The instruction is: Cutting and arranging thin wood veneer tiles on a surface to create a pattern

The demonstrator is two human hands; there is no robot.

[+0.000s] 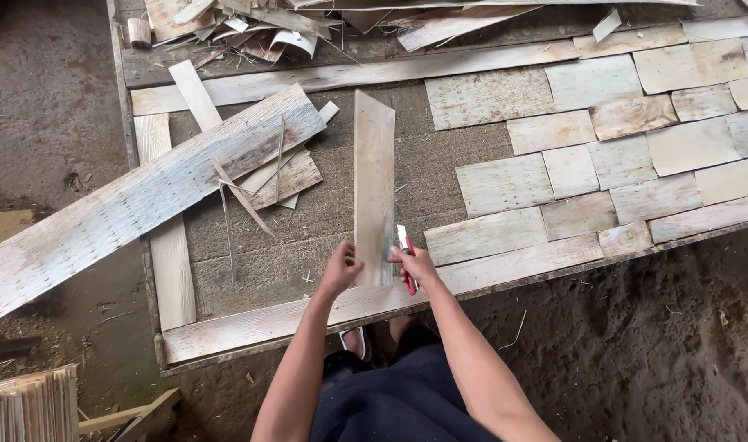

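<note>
I saw both forearms bare, with no sleeves, watch or rings on the left hand (341, 268) or the right hand (415, 263). A dark navy garment (398, 397) covered the lap, and below the hands showed a pale sandal (355, 340).

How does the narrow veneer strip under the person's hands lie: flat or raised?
Flat. The veneer strip lies lengthwise on the work board, the left hand pressing its near end, the right hand holding a red cutter.
</note>
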